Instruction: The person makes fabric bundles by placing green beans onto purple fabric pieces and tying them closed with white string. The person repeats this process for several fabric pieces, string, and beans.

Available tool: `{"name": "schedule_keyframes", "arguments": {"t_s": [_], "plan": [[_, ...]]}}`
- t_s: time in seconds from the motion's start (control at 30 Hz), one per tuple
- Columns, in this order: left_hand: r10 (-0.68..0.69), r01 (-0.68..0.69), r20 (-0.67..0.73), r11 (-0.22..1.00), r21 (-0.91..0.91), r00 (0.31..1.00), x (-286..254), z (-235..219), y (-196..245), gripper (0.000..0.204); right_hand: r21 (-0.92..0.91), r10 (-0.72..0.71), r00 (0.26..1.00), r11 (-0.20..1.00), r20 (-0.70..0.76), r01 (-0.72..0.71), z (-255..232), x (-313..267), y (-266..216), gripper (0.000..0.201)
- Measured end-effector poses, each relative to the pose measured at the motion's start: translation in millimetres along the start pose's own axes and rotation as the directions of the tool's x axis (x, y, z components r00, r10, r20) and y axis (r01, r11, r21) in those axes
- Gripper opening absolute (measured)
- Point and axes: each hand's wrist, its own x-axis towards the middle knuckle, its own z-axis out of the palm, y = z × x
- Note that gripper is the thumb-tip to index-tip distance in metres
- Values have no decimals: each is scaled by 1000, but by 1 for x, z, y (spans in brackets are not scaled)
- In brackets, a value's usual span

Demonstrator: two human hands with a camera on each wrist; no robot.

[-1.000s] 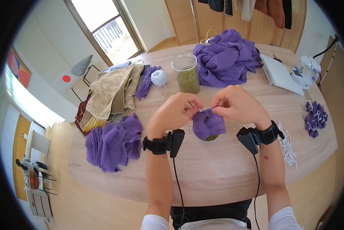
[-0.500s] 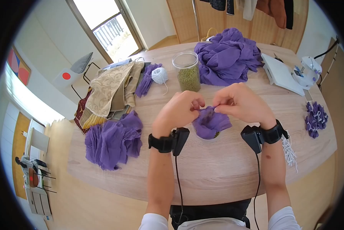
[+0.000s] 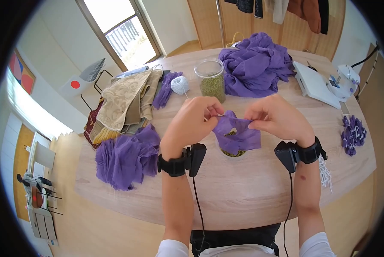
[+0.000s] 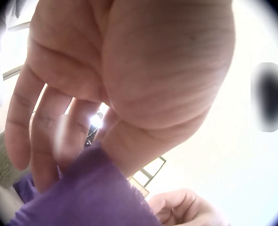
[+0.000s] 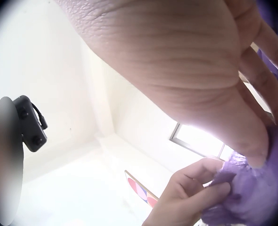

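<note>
A small piece of thin purple cloth (image 3: 247, 140) is stretched between both hands, with a little heap of green grains (image 3: 231, 132) showing in its fold. My left hand (image 3: 193, 122) pinches its left corner between thumb and fingers; in the left wrist view the cloth (image 4: 89, 193) hangs from the thumb. On the other side my right hand (image 3: 282, 119) pinches the right edge, thumb on the cloth (image 5: 257, 193) in the right wrist view. Beneath it stands a small bowl (image 3: 231, 156) of green grains, mostly covered by the cloth.
Behind the hands stands a clear jar (image 3: 211, 79) partly filled with green grains. A purple cloth heap (image 3: 258, 64), a white yarn ball (image 3: 180, 85) and a sewing machine (image 3: 346, 81) lie farther back. Purple pieces (image 3: 125, 158) lie left; tied purple bundles (image 3: 353, 132) and white strings (image 3: 324, 173) lie right.
The hands have drawn apart, the left one moving left and the right one right. The cloth, bunched half a second ago, is now spread wider, and grains show in it.
</note>
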Motion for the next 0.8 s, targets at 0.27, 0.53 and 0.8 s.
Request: {"name": "schedule_keyframes", "arguments": {"t_s": [0.27,0.53,0.8], "plan": [[-4,3,-32,1000,-14,999,-6,-6,5,20,6,41,999,999,4,-41,-3,-1,3,11],[-43,42,-44,998,-39,998,-9,-10,11,18,38,56,998,998,-23,-55,-9,-4,1,7],[-28,20,-115,997,-70,993,-8,-9,8,12,62,-44,981,996,-187,56,-5,-1,2,13]]}}
